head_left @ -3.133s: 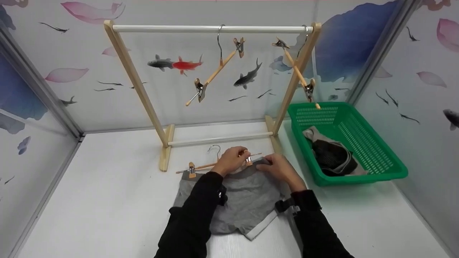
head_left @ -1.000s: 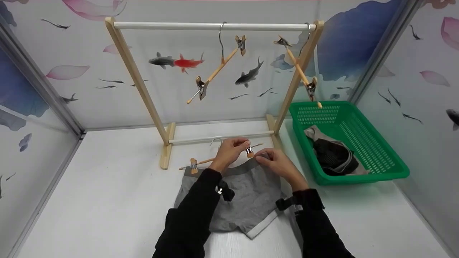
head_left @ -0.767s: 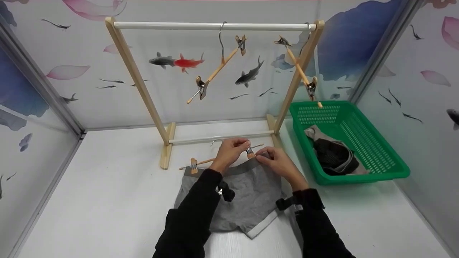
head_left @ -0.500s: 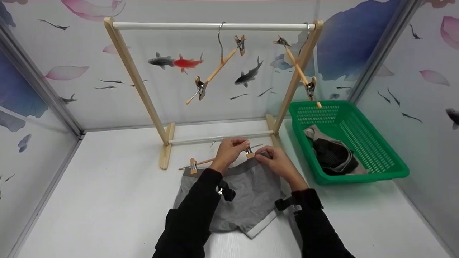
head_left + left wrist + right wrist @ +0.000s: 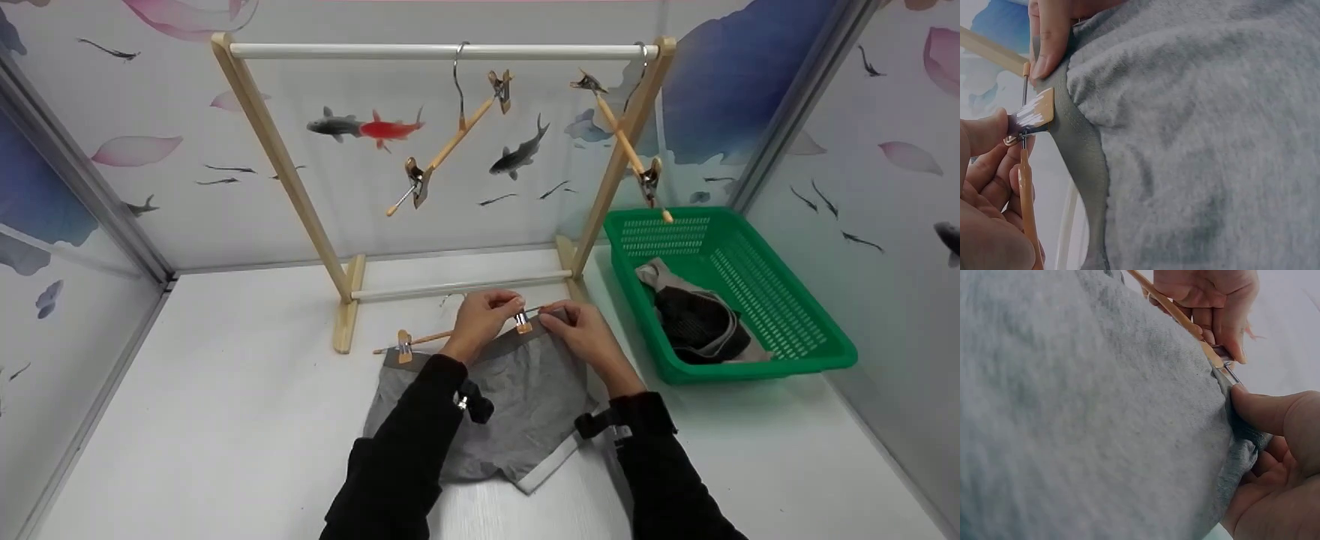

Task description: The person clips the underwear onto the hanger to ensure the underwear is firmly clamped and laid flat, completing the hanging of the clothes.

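Grey shorts (image 5: 517, 405) with a darker waistband (image 5: 1081, 152) lie spread on the table below a wooden clip hanger (image 5: 431, 338). My left hand (image 5: 480, 322) pinches the handles of the hanger's right clip (image 5: 523, 322), whose wooden pad overlaps the waistband's edge in the left wrist view. The left clip (image 5: 405, 346) sits over the other end of the waistband. With thumb and fingers my right hand (image 5: 589, 337) pinches the waistband's right corner, beside the clip and close to the rod's tip. My left forearm covers part of the shorts.
Behind the hands stands a wooden rack (image 5: 274, 150) with a white top rail (image 5: 360, 52). Two more clip hangers hang from it, one mid-rail (image 5: 450, 146) and another near the right post (image 5: 619, 139). At right, a green basket (image 5: 787, 292) holds dark and beige clothes (image 5: 697, 322).
My right hand has shifted slightly right and up, drawing the waistband corner toward the rod's tip. Since the oldest frame the hanger and left hand have risen a little; the left hand keeps its pinch.
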`<state>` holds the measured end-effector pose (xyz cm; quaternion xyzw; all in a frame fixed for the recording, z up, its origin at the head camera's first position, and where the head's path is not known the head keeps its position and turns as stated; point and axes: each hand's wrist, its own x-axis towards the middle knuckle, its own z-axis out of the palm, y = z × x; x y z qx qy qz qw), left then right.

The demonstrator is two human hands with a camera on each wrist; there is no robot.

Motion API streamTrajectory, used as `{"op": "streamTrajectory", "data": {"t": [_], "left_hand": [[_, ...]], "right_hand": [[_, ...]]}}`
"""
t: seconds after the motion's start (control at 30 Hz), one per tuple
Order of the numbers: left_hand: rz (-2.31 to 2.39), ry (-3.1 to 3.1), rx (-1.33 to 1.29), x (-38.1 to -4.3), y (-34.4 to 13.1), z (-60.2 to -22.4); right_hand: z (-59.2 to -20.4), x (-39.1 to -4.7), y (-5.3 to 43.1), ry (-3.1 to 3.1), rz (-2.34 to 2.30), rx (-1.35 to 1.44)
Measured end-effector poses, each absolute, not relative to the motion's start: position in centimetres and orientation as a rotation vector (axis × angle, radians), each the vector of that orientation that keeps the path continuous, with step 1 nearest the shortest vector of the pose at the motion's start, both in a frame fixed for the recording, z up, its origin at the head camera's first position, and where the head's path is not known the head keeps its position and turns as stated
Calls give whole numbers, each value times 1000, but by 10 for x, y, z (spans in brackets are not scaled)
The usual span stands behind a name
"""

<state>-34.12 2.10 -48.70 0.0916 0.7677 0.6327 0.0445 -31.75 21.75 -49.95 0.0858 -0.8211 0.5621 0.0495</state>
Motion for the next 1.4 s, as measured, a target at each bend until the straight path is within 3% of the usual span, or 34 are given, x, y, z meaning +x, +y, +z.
{"op": "streamTrajectory", "data": {"t": [0.27, 0.63, 1.03, 1.23, 1.4], "left_hand": [[1893, 2364, 348, -340, 20, -490], [1588, 2576, 644, -338, 16, -497], [1388, 2730, 706, -333, 23, -501], [1004, 3042, 864, -325, 25, -500], [520, 3264, 1197, -321, 21, -501]], "right_hand": [[-498, -319, 221, -2493, 1755, 84], [-498, -319, 227, -2591, 1625, 181], [-502, -318, 230, -2658, 1490, 232], [-506, -319, 232, -2716, 1409, 254], [-507, -319, 233, -2773, 1394, 241]]}}
